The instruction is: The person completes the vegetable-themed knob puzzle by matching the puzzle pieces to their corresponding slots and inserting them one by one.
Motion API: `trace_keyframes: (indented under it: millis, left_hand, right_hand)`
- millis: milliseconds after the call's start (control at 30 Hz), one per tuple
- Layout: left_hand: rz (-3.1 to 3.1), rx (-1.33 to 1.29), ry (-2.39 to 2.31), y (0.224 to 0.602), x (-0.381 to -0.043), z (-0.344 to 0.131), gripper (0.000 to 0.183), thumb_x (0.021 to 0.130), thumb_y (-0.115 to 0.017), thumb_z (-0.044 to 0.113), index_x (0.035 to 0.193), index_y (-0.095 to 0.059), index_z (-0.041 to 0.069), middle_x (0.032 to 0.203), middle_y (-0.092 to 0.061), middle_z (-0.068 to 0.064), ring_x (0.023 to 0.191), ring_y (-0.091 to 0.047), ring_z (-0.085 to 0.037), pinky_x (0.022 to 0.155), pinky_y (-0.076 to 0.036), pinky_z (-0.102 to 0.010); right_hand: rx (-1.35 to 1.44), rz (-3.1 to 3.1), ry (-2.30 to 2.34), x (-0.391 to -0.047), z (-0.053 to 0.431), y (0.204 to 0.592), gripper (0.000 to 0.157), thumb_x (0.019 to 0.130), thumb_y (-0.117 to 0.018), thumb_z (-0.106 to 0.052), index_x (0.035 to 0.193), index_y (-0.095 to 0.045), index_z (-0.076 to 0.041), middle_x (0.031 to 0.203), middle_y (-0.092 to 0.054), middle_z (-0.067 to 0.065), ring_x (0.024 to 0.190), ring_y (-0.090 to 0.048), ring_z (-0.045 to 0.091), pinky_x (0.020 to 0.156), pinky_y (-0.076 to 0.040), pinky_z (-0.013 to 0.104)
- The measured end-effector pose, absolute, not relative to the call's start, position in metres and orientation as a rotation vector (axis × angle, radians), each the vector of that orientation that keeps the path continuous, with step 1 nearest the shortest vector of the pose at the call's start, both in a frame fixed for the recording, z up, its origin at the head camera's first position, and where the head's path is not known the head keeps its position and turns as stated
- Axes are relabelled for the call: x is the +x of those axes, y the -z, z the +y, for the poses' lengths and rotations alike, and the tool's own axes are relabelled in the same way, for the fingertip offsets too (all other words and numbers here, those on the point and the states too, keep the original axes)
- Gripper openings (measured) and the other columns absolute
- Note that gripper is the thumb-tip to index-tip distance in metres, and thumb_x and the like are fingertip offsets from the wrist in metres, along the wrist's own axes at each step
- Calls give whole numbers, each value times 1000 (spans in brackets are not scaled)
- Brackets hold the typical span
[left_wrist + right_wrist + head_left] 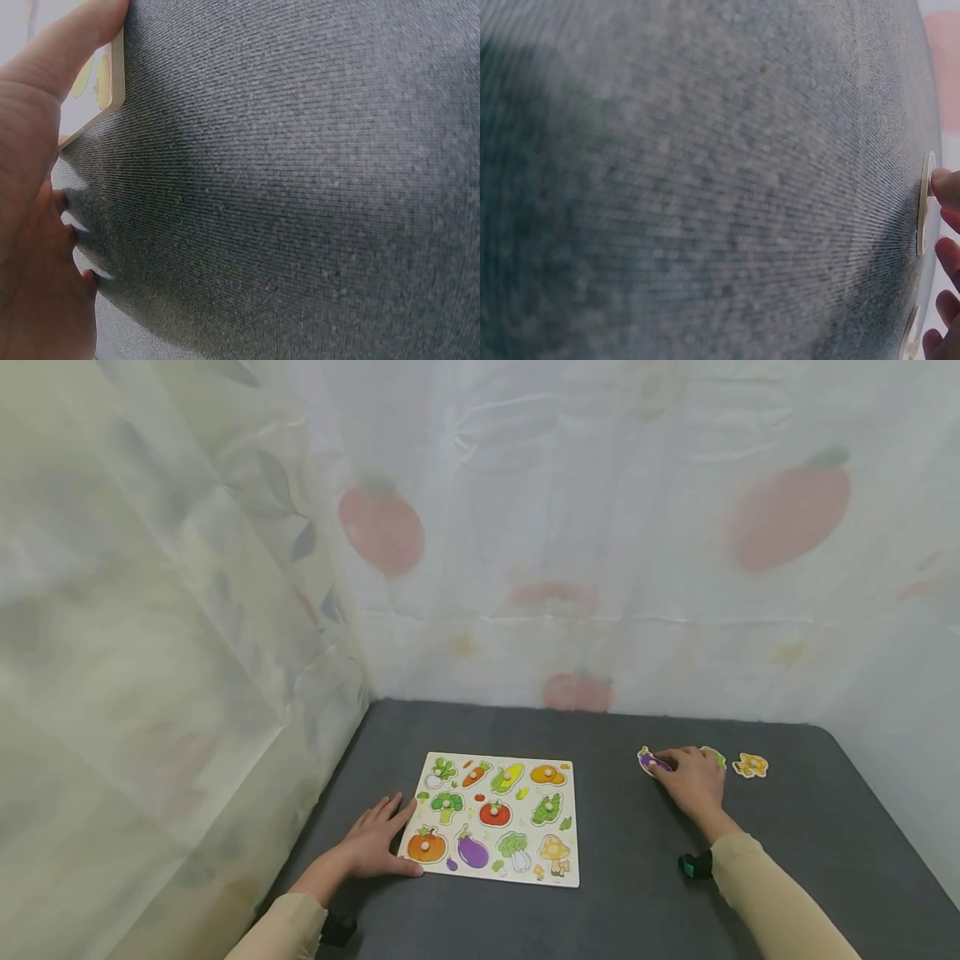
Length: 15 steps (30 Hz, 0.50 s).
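Note:
A white wooden vegetable puzzle board (465,812) lies on the dark table at centre left, several of its pictures bearing round knobs. Spread along the board's left edge is my left hand (371,843), its thumb across the near corner and its fingers beside the edge. At the right, my right hand (692,783) pinches an eggplant puzzle piece (647,759) between thumb and fingers. In the right wrist view the eggplant piece (922,217) stays low at the table surface. A green vegetable piece (715,755) is partly hidden behind that hand, with a yellow mushroom piece (751,766) to its right.
The grey cloth-covered table (615,860) is bordered at the back by a white curtain (600,527) with fruit prints. Another curtain (150,693) hangs close along the left side. Dark bands are worn at both wrists.

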<state>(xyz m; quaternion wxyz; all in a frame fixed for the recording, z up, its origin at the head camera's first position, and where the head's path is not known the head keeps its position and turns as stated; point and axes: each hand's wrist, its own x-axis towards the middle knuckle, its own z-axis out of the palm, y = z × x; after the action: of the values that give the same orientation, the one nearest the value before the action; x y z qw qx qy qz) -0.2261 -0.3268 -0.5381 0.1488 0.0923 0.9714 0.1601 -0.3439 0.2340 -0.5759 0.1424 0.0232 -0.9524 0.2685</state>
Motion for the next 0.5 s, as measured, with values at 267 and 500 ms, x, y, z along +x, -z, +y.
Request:
trace_keyframes:
  millis: [267, 500]
  left_hand:
    - [2802, 281, -453, 543, -226, -329, 124, 68, -77, 79, 165, -26, 19, 169, -15, -18, 154, -9, -43, 119, -8, -67]
    - [2796, 278, -473, 542, -226, -329, 125, 68, -77, 79, 165, -26, 19, 169, -16, -18, 154, -10, -44, 119, -8, -67]
  right_hand:
    - [41, -2738, -823, -343, 232, 575, 32, 94, -73, -30, 109, -77, -3, 125, -59, 30, 118, -42, 53, 97, -29, 72]
    - [41, -2733, -824, -343, 231, 576, 30, 94, -74, -29, 106, -77, -2, 123, -60, 30, 117, -43, 53, 96, -29, 71]
